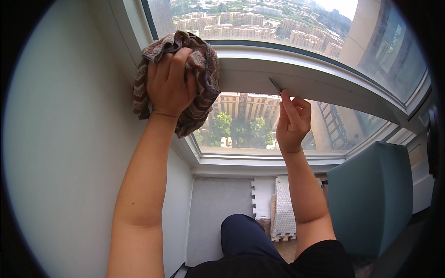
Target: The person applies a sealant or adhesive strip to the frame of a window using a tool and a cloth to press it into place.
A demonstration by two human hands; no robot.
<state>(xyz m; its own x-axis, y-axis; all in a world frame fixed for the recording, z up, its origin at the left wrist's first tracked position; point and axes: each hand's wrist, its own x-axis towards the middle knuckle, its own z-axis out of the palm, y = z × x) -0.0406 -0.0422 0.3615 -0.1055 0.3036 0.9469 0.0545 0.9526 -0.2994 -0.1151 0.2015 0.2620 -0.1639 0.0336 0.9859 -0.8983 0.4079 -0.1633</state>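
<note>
Bunched under my left hand (170, 81) is a brown patterned cloth (205, 100), held against the left end of the window frame's crossbar (240, 74). My right hand (293, 121) pinches a small, thin blade-like tool (275, 85) between thumb and fingers. The tool's dark tip points up and left, at the face of the crossbar; whether it touches cannot be told. Window glass lies above the bar (243, 22) and below it (243, 128). The cloth hides the corner where the bar meets the left side of the frame.
A white wall (69, 139) runs down the left side. At the right stands a teal padded seat or box (372, 198). White interlocking foam mats (285, 205) lie stacked on the grey floor (219, 205), beside my knee. Buildings and trees show outside, far below.
</note>
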